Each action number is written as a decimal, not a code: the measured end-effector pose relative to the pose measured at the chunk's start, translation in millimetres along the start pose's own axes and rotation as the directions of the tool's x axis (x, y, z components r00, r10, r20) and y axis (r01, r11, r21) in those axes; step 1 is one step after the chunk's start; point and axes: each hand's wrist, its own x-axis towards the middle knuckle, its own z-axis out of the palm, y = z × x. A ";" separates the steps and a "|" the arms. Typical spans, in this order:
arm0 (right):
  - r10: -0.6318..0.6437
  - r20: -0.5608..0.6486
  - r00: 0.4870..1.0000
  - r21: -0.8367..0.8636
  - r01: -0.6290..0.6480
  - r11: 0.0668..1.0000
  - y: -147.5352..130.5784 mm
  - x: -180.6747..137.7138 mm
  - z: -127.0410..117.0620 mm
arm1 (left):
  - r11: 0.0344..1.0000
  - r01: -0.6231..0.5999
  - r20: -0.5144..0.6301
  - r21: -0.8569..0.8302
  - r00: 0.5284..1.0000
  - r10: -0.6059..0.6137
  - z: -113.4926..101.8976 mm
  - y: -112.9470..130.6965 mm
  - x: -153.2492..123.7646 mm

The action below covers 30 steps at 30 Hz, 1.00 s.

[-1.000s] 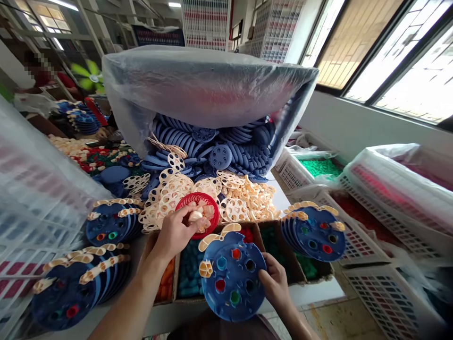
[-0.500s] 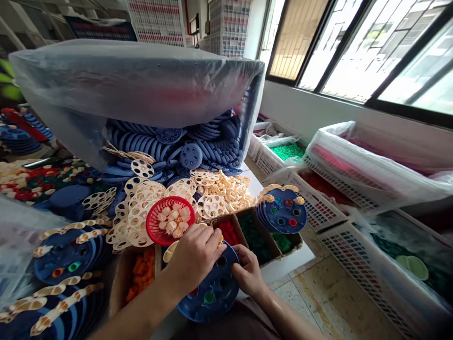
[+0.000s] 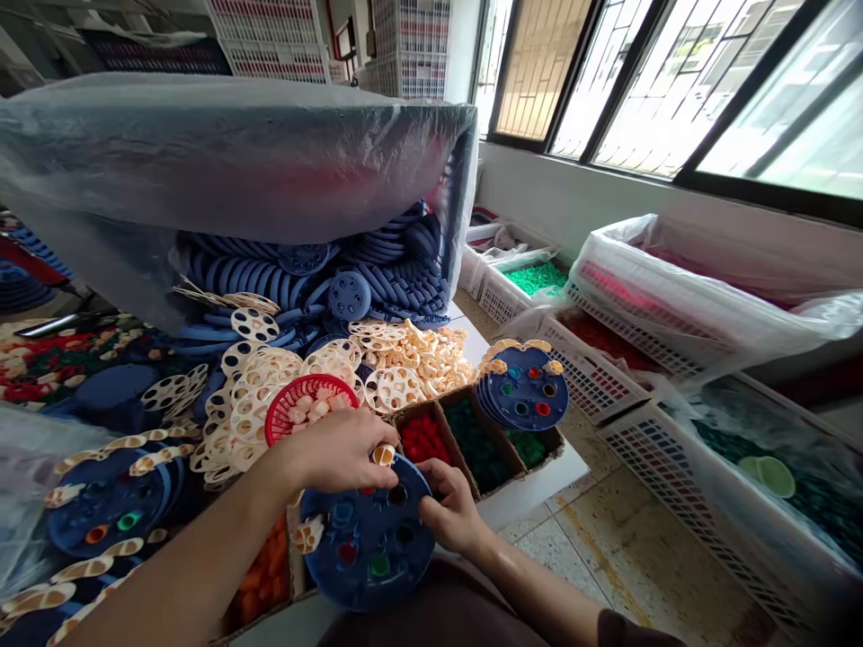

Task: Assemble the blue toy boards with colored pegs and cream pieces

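Left hand (image 3: 342,447): thumb and fingertips pinching a small cream piece (image 3: 384,456).
Cream piece: at the left fingertips, over the far rim of the blue disc (image 3: 365,532); touching or just above, I can't tell. Hollow end faces my camera; long axis unclear.
Nearer hand: left, on the piece; right hand (image 3: 453,508) just beside, to its right.
Right hand: pinching the disc's right rim, thumb on the face.
Blue disc: nearer my camera than the left fingers, left of the right hand; round, no long axis, face tilted up at me.
Cream clip (image 3: 308,536): on the disc's left edge.
Red basket (image 3: 271,420): beyond the left hand, holding pale pieces.
Red pieces (image 3: 423,438): in a cardboard compartment, beyond the right hand.
Disc stack (image 3: 522,395): farther right, by the bench (image 3: 536,496) edge.
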 end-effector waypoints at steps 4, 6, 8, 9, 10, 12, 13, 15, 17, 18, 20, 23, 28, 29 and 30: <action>-0.005 -0.013 1.000 -0.014 0.004 1.000 1.0 -0.3 -0.8 | 0.989 0.025 -0.016 -0.146 0.999 -0.027 -1.5 -11.8 5.2; -0.005 -0.052 0.999 -0.012 0.004 1.000 1.5 -2.2 -5.1 | 0.966 0.045 -0.081 -0.256 0.994 -0.068 1.5 -21.5 0.6; -0.005 -0.110 0.994 0.003 0.005 1.000 1.7 -5.4 -12.7 | 0.889 0.060 -0.122 -0.454 0.984 -0.128 10.3 -31.8 -10.1; -0.006 -0.143 0.990 0.015 0.008 1.000 1.9 -7.4 -17.4 | 0.816 0.063 -0.107 -0.574 0.983 -0.151 17.5 -36.3 -16.6; -0.007 -0.176 0.984 0.028 0.012 1.000 2.3 -9.5 -22.3 | 0.722 0.062 -0.081 -0.689 0.984 -0.162 26.7 -40.0 -22.9; -0.010 -0.238 0.971 0.057 0.024 0.998 4.2 -14.2 -31.5 | 0.521 0.048 -0.025 -0.852 0.991 -0.132 49.0 -44.0 -32.0; -0.010 -0.265 0.964 0.071 0.030 0.997 5.9 -16.8 -35.4 | 0.451 0.035 -0.026 -0.892 0.991 -0.128 60.8 -44.2 -33.7; -0.008 -0.310 0.951 0.090 0.037 0.995 10.6 -22.0 -41.5 | 0.380 0.024 -0.049 -0.925 0.982 -0.180 82.2 -41.8 -30.2; -0.003 -0.344 0.939 0.094 0.037 0.995 16.8 -26.9 -46.2 | 0.352 0.042 -0.055 -0.935 0.964 -0.260 97.4 -38.8 -18.4; 0.003 -0.352 0.936 0.091 0.031 0.995 20.2 -28.9 -48.6 | 0.329 0.047 -0.052 -0.943 0.957 -0.287 102.6 -38.2 -10.3; 0.014 -0.356 0.934 0.076 0.014 0.997 26.5 -32.1 -54.5 | 0.279 0.025 -0.079 -0.960 0.932 -0.353 109.6 -40.5 8.8; 0.012 -0.375 0.927 0.039 0.003 0.999 33.1 -34.3 -68.0 | 0.299 -0.067 -0.224 -0.952 0.817 -0.531 119.0 -52.2 39.9; 0.001 -0.473 0.881 -0.027 -0.015 1.000 35.5 -32.6 -93.6 | 0.393 -0.099 -0.346 -0.914 0.695 -0.630 148.6 -74.3 91.3; 0.004 -0.486 0.874 -0.037 -0.025 0.999 35.7 -31.3 -96.7 | 0.412 -0.090 -0.356 -0.907 0.685 -0.636 155.8 -77.8 101.1; 0.008 -0.494 0.869 -0.047 -0.036 0.998 36.0 -29.8 -98.6 | 0.430 -0.077 -0.364 -0.899 0.675 -0.642 162.7 -81.4 110.2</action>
